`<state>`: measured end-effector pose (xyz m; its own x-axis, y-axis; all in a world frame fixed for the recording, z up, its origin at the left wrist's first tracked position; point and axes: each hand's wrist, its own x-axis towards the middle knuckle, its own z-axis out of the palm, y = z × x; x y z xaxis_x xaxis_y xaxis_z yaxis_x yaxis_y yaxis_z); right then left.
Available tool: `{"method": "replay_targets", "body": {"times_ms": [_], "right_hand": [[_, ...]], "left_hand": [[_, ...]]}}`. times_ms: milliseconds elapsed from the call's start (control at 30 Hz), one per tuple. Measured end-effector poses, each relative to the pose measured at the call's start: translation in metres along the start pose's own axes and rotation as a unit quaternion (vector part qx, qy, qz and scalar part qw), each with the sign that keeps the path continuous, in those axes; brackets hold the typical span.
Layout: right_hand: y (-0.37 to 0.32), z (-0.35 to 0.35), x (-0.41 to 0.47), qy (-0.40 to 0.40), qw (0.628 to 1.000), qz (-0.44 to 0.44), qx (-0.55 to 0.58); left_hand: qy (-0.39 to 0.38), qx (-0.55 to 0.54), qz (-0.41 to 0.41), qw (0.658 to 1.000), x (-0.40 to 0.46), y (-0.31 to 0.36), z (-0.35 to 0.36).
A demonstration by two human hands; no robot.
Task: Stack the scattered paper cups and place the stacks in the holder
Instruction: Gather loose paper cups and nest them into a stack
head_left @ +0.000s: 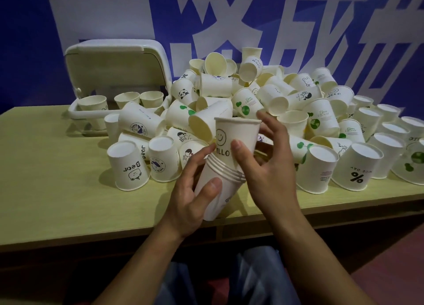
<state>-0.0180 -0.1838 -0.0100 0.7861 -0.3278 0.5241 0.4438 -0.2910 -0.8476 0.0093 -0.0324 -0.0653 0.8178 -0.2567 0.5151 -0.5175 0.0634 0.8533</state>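
Upright nested cup stack [226, 167] above table edge

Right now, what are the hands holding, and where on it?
The left hand grips the stack of paper cups round its lower side; the right hand holds the HELLO cup by its side wall.

Dim, perhaps slightly soft, wide-angle warp

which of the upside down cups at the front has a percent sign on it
The inverted cup with the percent sign at front right, printed "NICE DAY" above a bold %. The inverted cup at front left reads "Bear" instead.
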Motion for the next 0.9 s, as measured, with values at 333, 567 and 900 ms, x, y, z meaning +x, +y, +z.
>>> {"method": "replay_targets", "body": {"times_ms": [333,567,900], "right_hand": [[0.006,0.015,-0.002,-0.126,0.988,-0.048,-0.077],[0.009,0.016,0.088,-0.238,0.891,-0.180,-0.342],[0.015,0.040,0.135,-0.376,0.749,-0.239,-0.490]], "left_hand": [[0.118,-0.009,0.051,0.992,-0.003,0.005,-0.027],[0.166,0.032,0.052,0.984,-0.009,0.002,-0.061],[0.144,-0.003,0.002,0.990,-0.012,-0.001,-0.068]]}}
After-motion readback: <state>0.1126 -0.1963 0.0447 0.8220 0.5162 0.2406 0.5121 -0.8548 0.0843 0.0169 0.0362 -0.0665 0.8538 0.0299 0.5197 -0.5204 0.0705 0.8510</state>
